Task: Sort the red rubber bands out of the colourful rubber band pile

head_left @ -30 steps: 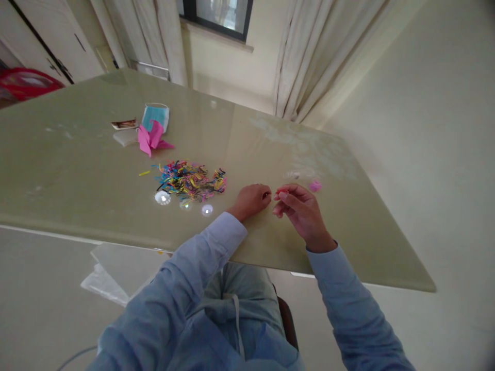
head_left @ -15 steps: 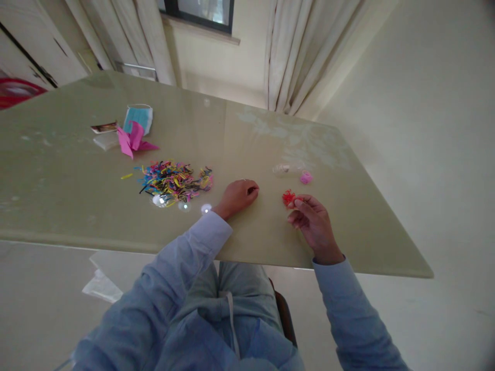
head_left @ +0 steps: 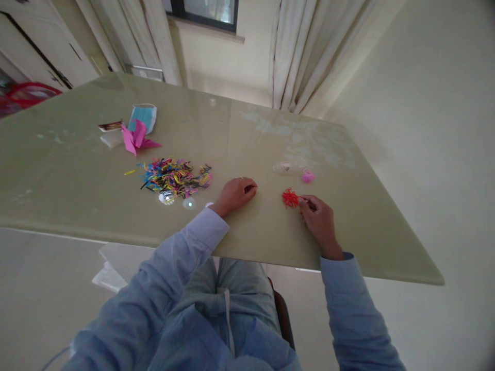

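Well left of the right hand's (head_left: 319,219) grip and farther off, pink folded paper (head_left: 135,138) overlaps a blue-and-white face mask (head_left: 143,119), with a printed card (head_left: 110,126) and a whitish packet (head_left: 112,138) just beside. Straight beyond the grip hangs a pale curtain (head_left: 296,56); left of that, a dark-framed window (head_left: 209,11). A pale wall (head_left: 436,129) stands rightward.

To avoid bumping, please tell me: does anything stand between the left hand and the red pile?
Nothing visible stands between the left hand and red pile. The right hand is at the pile's opposite edge, the pink bundle farther back.
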Motion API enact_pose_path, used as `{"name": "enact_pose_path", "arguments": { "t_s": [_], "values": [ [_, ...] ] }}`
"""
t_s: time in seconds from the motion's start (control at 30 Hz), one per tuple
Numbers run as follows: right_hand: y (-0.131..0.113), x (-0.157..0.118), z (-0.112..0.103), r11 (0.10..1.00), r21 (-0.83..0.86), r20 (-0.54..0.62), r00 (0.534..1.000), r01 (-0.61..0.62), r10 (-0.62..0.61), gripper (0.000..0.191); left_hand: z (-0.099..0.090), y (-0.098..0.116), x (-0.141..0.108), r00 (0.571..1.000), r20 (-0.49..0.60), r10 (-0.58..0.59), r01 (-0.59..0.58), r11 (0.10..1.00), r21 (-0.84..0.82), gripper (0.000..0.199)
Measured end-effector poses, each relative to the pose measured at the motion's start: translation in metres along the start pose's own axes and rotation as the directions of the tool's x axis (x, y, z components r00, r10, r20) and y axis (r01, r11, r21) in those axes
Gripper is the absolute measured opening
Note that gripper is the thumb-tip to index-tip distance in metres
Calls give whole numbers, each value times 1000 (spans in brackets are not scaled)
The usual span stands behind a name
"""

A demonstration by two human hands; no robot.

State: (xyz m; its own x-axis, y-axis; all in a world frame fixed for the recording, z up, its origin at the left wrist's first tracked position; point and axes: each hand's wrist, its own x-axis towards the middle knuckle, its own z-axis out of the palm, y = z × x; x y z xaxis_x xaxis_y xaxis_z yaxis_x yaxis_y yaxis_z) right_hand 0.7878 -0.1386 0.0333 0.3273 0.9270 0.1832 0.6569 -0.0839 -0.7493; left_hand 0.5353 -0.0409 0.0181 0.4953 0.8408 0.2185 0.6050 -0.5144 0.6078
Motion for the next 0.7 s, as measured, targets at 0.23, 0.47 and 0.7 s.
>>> {"name": "enact_pose_path", "arguments": {
  "t_s": [0.23,0.47,0.7],
  "values": [
    [3,-3,0,1000,-25,-26,1000,-6,6,46,-2,9,-10,999,-28,-41,40,999,-23,23],
    [5,-3,-2,995,-97,-21,1000,-4,2,51,-31,2,-44,896,-316,-313,221,930,-295,19],
    [2,-3,-6,974,-215,-24,997,-70,67,58,-107,-42,-98,723,-498,-478,456,872,-176,23]
  ]
}}
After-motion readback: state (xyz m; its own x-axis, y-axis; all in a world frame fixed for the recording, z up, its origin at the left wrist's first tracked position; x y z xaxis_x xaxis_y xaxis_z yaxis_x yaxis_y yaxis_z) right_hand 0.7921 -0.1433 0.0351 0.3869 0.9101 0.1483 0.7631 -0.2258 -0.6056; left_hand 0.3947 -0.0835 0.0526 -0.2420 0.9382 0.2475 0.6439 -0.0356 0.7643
